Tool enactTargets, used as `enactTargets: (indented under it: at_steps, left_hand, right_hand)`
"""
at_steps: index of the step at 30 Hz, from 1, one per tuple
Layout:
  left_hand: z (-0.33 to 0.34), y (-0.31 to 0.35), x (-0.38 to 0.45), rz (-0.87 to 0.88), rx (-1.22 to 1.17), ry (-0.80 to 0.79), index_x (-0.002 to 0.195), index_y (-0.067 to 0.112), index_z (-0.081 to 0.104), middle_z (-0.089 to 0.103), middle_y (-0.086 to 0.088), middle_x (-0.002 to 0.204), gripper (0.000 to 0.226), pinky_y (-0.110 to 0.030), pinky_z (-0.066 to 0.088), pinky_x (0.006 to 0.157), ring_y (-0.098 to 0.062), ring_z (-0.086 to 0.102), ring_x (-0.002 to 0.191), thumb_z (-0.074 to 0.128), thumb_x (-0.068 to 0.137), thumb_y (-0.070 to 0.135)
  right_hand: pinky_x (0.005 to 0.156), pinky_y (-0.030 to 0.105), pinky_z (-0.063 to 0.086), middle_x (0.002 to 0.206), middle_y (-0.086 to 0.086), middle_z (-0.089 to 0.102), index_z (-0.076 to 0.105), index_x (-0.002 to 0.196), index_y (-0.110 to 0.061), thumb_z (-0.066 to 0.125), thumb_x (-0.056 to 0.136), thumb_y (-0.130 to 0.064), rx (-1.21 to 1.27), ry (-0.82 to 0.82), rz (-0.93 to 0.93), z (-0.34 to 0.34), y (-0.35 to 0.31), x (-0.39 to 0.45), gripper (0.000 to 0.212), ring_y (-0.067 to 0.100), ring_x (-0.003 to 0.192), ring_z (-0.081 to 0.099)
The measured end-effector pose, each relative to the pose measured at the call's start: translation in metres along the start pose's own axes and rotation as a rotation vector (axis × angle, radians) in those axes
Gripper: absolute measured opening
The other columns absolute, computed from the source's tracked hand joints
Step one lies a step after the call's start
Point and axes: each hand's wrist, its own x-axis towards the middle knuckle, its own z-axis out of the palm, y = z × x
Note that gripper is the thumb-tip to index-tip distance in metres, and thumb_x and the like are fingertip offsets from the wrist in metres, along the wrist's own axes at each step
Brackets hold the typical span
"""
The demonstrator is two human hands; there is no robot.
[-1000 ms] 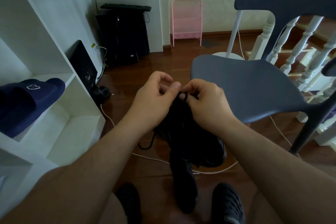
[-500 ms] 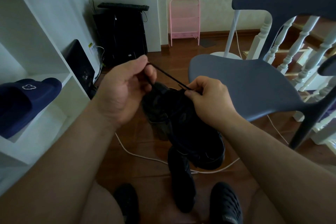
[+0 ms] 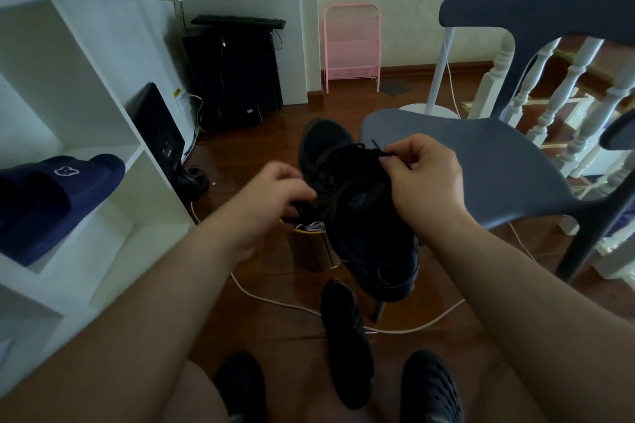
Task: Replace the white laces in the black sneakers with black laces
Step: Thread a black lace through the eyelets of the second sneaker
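A black sneaker (image 3: 357,203) is held up in front of me, toe pointing away, threaded with a black lace (image 3: 347,156). My right hand (image 3: 424,178) pinches the free end of that lace at the sneaker's right side, the tip sticking up past my fingers. My left hand (image 3: 275,192) grips the sneaker's left side near the tongue, fingers curled. The second black sneaker (image 3: 345,340) lies on the floor between my feet. Below the held shoe stands a small box (image 3: 314,247) with white laces (image 3: 311,226) in it.
A grey chair (image 3: 481,161) stands close on the right, with white stair balusters (image 3: 556,103) behind it. White shelving (image 3: 79,134) with a navy slipper (image 3: 58,196) fills the left. A white cable (image 3: 275,300) runs across the wooden floor. My feet in black clogs (image 3: 429,388) are at the bottom.
My left hand let go of the taut lace and dropped to the sneaker's left side. The sneaker now shows its toe, and the box with white laces is uncovered. My right hand keeps pinching the lace end.
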Motion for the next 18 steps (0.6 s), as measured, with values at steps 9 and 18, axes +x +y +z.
enactTargets:
  at_steps: [9, 18]
  left_hand:
    - [0.008, 0.002, 0.002, 0.462, -0.037, 0.323, 0.095, 0.037, 0.068, 0.062, 0.020, 0.072, 0.013, -0.018, 0.046, 0.061, 0.004, 0.056, 0.065, 0.058, 0.086, 0.036]
    - [0.027, -0.001, -0.002, 0.237, 0.149, 0.247, 0.078, 0.025, 0.072, 0.064, 0.006, 0.052, 0.041, -0.024, 0.042, 0.050, -0.006, 0.059, 0.045, 0.060, 0.102, 0.056]
  right_hand:
    - [0.069, 0.004, 0.048, 0.084, -0.026, 0.070, 0.071, 0.087, -0.040, 0.069, 0.096, -0.012, -0.026, -0.051, -0.202, 0.002, -0.010, -0.012, 0.030, -0.008, 0.087, 0.065]
    - [0.058, 0.048, 0.055, 0.086, 0.014, 0.067, 0.079, 0.099, 0.000, 0.067, 0.095, 0.003, -0.244, -0.152, -0.777, 0.014, -0.017, -0.034, 0.014, 0.031, 0.072, 0.065]
